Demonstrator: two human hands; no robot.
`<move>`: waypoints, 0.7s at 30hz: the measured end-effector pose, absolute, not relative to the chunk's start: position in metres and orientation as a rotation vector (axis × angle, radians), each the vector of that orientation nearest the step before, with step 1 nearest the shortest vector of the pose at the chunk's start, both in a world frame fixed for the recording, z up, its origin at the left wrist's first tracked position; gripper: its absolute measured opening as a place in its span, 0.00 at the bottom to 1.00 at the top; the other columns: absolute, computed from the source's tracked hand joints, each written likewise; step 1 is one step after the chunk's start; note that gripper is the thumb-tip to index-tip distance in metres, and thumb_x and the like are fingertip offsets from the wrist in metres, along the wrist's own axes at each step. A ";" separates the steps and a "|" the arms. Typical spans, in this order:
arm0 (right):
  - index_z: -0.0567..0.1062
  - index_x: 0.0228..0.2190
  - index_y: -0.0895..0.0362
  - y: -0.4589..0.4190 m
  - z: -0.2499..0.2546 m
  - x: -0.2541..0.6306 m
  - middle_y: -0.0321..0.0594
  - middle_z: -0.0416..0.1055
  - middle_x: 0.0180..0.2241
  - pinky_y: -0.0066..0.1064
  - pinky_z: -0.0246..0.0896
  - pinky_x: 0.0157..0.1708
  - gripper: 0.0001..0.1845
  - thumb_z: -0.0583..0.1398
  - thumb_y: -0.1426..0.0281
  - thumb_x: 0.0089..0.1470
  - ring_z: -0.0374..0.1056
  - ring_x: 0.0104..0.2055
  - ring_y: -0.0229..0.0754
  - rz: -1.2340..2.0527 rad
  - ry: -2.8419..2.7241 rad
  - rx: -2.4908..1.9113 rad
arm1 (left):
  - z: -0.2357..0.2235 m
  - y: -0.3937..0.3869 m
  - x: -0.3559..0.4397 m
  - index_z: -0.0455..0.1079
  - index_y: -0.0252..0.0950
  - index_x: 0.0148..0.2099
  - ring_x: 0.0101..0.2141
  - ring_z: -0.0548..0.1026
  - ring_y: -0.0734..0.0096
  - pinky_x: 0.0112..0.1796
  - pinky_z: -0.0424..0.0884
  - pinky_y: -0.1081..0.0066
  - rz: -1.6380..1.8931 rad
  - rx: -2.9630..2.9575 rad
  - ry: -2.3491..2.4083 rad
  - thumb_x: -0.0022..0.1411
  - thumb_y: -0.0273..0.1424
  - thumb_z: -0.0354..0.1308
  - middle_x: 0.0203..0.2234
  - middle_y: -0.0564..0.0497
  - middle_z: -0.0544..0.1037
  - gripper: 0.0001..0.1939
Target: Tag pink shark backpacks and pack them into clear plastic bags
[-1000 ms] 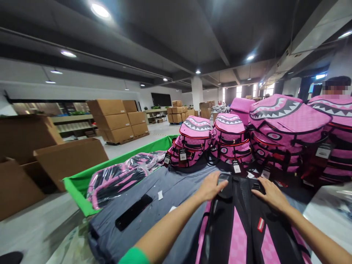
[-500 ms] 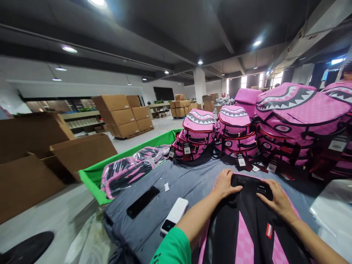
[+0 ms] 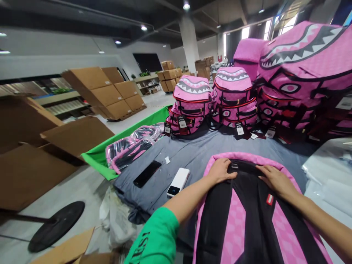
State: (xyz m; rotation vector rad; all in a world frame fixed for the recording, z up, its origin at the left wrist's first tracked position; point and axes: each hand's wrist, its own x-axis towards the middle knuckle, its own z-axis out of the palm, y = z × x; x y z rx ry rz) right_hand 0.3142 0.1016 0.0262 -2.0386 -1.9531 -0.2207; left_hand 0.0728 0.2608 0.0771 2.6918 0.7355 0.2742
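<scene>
A pink and black backpack point(image 3: 247, 216) lies flat on a grey cloth point(image 3: 209, 150), its back panel up and a small red-and-white label on it. My left hand point(image 3: 220, 171) rests palm down near its top edge, beside a small metal buckle. My right hand point(image 3: 275, 180) lies flat on the pack's upper right, fingers spread. Neither hand visibly grips it. To the left of my left forearm, a white power bank point(image 3: 178, 182) and a black smartphone point(image 3: 147, 173) lie on the cloth.
Stacks of pink shark-mouth backpacks point(image 3: 191, 104) with hanging tags stand beyond the cloth, with larger ones point(image 3: 302, 69) at right. A green bin point(image 3: 123, 141) holds plastic-wrapped backpacks. Cardboard sheets point(image 3: 35, 172), a white bag point(image 3: 115, 220) and a round black base point(image 3: 56, 226) lie at lower left.
The view has tilted downward. More of the backpack's pink rim now shows, and my hands have moved from its top handle area slightly down onto the pack and apart.
</scene>
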 end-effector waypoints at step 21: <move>0.77 0.45 0.61 0.192 0.054 0.352 0.59 0.76 0.45 0.48 0.70 0.48 0.24 0.48 0.61 0.66 0.74 0.49 0.59 -0.242 -1.941 -2.253 | 0.067 0.226 0.128 0.56 0.39 0.72 0.70 0.39 0.31 0.63 0.41 0.29 0.142 2.406 0.805 0.61 0.67 0.44 0.73 0.36 0.42 0.49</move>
